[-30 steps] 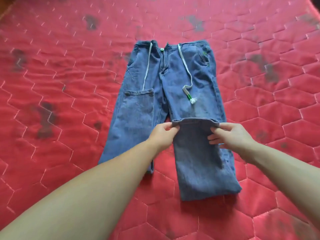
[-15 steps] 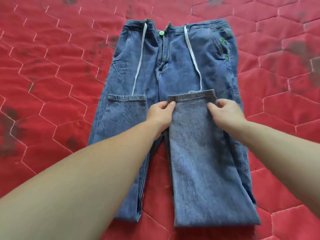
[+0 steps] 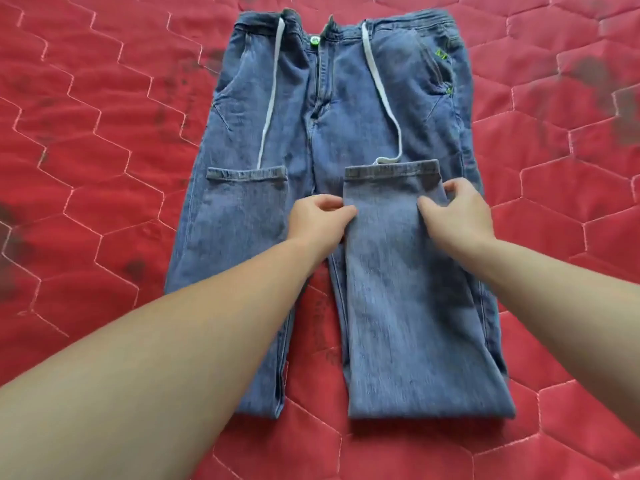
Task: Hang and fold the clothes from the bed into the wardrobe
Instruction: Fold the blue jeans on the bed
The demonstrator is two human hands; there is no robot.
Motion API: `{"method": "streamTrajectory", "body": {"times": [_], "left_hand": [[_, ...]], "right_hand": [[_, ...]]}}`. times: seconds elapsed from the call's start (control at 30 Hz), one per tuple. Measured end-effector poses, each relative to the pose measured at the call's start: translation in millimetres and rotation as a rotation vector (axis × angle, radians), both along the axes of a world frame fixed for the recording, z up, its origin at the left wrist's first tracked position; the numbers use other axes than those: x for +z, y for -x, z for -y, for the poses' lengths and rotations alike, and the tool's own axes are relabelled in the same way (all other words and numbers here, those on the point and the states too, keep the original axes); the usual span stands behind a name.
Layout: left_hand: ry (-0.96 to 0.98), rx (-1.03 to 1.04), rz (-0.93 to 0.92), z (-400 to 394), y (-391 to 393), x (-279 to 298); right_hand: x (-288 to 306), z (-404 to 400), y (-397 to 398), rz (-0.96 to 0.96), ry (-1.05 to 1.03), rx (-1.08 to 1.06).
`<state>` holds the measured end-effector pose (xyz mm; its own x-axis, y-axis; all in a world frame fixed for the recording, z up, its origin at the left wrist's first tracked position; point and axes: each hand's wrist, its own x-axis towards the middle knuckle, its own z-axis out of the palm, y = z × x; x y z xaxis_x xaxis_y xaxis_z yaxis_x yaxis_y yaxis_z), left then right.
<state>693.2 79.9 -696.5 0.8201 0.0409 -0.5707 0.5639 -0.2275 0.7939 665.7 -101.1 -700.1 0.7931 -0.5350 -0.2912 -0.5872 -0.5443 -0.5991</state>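
Since the earlier frame, the hem (image 3: 391, 169) of the folded leg is laid higher, just under the white drawstring (image 3: 381, 95); the left hand (image 3: 320, 221) and right hand (image 3: 455, 216) are curled onto its edges, pinching denim; the blue jeans (image 3: 277, 109) are spread flat on the red hexagon-quilted bedcover (image 3: 97, 140); both legs are doubled upward.

Blue jeans (image 3: 332, 140) — red hexagon-quilted bedspread (image 3: 104, 133)

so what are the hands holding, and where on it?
Both on the jeans: left hand and right hand pinch the side edges of the folded-up right leg, just below its hem.
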Motion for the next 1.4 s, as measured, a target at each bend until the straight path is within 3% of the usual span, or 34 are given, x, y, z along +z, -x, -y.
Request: {"method": "streamTrajectory", "body": {"times": [0.1,0.2,0.27,0.37,0.47,0.6,0.73,1.0,1.2,1.33,1.4], "left_hand": [[-0.110,-0.113,0.127,-9,32,9],[-0.421,-0.497,0.403,-39,75,14],[-0.650,-0.744,0.528,-67,101,18],[-0.893,-0.890,0.576,-106,137,22],[-0.908,-1.056,0.459,-140,182,21],[-0.878,-0.856,0.492,-162,209,3],[-0.916,-0.795,0.452,-160,202,6],[-1.124,-1.161,0.291,-162,249,46],[-0.956,-1.403,0.146,-153,281,46],[-0.912,-1.598,-0.036,-136,277,49],[-0.896,-1.594,-0.086,-128,268,51]], "right_hand": [[11,-20,40,0.033,0.107,0.127],[17,-35,102,0.158,0.452,0.574],[20,-40,144,0.158,0.498,0.872],[22,-51,196,0.039,0.541,1.146],[15,-62,218,-0.017,0.606,1.098],[10,-70,214,0.029,0.651,1.022],[16,-75,219,0.020,0.585,0.952],[37,-90,279,-0.253,0.387,0.916],[42,-109,317,-0.545,0.241,1.004],[49,-118,309,-0.741,0.141,1.149],[49,-114,293,-0.876,0.030,1.178]]}}
